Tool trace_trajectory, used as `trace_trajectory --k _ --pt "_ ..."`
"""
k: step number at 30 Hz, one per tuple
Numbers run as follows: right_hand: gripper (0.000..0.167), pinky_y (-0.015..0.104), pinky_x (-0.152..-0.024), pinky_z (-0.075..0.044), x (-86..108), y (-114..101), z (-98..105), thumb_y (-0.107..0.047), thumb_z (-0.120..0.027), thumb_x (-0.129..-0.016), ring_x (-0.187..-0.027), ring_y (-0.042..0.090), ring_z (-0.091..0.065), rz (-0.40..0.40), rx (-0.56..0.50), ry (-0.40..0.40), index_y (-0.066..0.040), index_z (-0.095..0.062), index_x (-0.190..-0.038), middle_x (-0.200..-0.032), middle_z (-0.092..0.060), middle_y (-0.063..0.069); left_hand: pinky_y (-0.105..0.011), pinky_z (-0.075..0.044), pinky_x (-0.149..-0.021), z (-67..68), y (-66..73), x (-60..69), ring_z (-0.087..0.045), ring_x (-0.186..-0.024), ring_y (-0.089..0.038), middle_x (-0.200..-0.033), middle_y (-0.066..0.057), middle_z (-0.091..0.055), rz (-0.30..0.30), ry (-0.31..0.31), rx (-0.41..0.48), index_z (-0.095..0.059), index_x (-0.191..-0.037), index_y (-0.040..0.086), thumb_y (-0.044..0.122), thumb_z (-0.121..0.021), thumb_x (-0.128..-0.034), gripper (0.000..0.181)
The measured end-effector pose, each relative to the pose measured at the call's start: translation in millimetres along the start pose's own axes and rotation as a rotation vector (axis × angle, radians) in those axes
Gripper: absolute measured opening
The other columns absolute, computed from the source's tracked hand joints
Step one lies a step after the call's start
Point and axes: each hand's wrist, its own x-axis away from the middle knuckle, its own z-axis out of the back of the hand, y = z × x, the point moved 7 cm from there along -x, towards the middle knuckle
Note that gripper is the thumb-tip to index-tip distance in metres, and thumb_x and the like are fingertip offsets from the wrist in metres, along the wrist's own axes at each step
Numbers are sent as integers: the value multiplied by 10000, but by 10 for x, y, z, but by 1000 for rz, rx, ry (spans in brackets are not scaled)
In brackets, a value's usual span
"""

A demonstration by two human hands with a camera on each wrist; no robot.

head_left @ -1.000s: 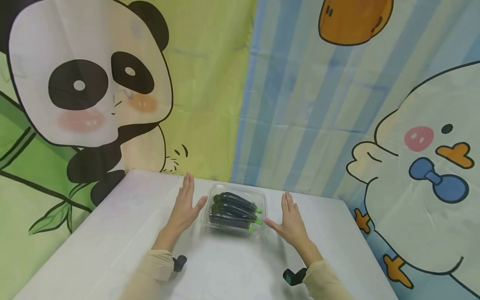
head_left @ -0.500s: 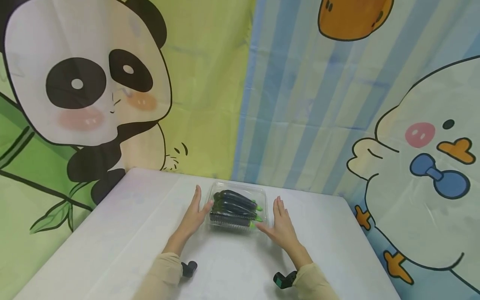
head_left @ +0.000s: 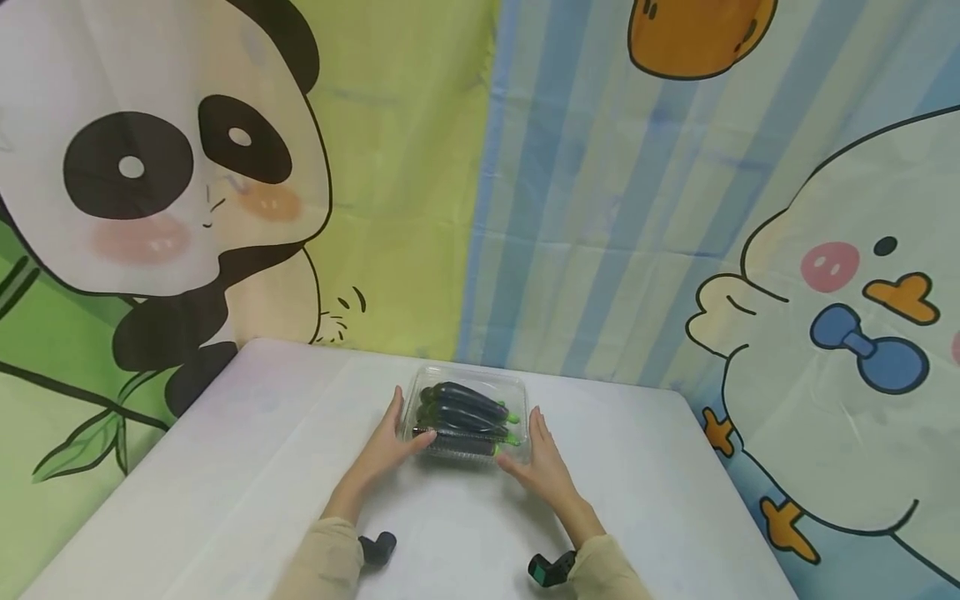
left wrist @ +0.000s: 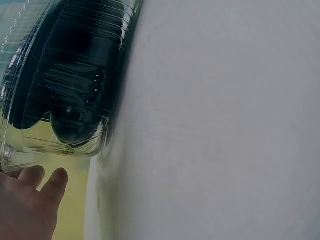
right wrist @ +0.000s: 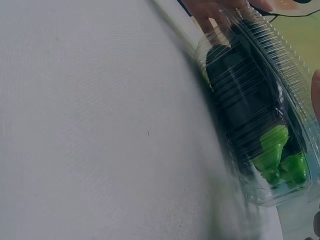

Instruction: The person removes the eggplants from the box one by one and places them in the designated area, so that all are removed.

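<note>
A clear plastic clamshell box [head_left: 480, 377] holds several dark purple eggplants [head_left: 467, 419] with bright green stem ends. It sits on the white table, its ribbed lid closed. My left hand [head_left: 381, 454] lies along the box's left end, fingers extended and thumb over the front edge. At the right end is my right hand [head_left: 546, 468], fingers straight and thumb by the front corner. In the left wrist view, the left fingers [left wrist: 56, 184] stand close to the box's end; contact is hard to tell. The right wrist view catches only the right thumb [right wrist: 316, 95] beside the lid.
The white table [head_left: 247, 492] extends around the box. Behind it hangs a cloth backdrop [head_left: 408, 208] with panda and chick drawings. A small black wrist camera [head_left: 378, 549] is worn at the left cuff, another camera [head_left: 551, 570] at the right.
Both hands have come inward from either side to the ends of the box. The gap between hands and box has narrowed. The box stays in place on the table.
</note>
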Motion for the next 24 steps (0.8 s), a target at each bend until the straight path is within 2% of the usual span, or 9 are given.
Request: trace_trajectory --k 7,14,17,24 --pt "1147 555 -1167 -227 7 21 -78 -609 -676 -764 -1460 365 -144 -28 -43 -16 -39 -36 -1527 -1591 -91 188 -511 -100 -1201 14 -82 38 -42 -1478 -337 -1610 -121 -5 6 5 -13 31 -1540 157 502 -751 -752 1162" --pt "1125 569 -1165 -211 -3 51 -92 -538 -705 -772 -1441 410 -171 -27 -122 14 21 -67 -1511 -1570 -122 241 -547 -94 -1189 -4 -112 47 -32 -1478 -341 -1615 -73 8 24 -34 4 29 -1541 203 482 -767 -739 1164" --pt "1112 561 -1171 -197 -3 71 -99 -512 -710 -775 -1442 406 -169 -38 -176 24 26 -70 -1509 -1570 -121 239 -554 -96 -1186 -18 -127 34 -36 -1479 -337 -1616 -58 -1 22 -48 4 24 -1542 211 469 -774 -737 1162" --pt "1114 559 -1164 -214 -8 130 -156 -490 -725 -766 -1439 406 -186 -50 -229 38 19 -71 -1511 -1571 -129 234 -544 -79 -1192 -48 -179 12 -28 -1482 -309 -1617 -42 -15 10 -74 7 38 -1540 202 450 -787 -732 1181"
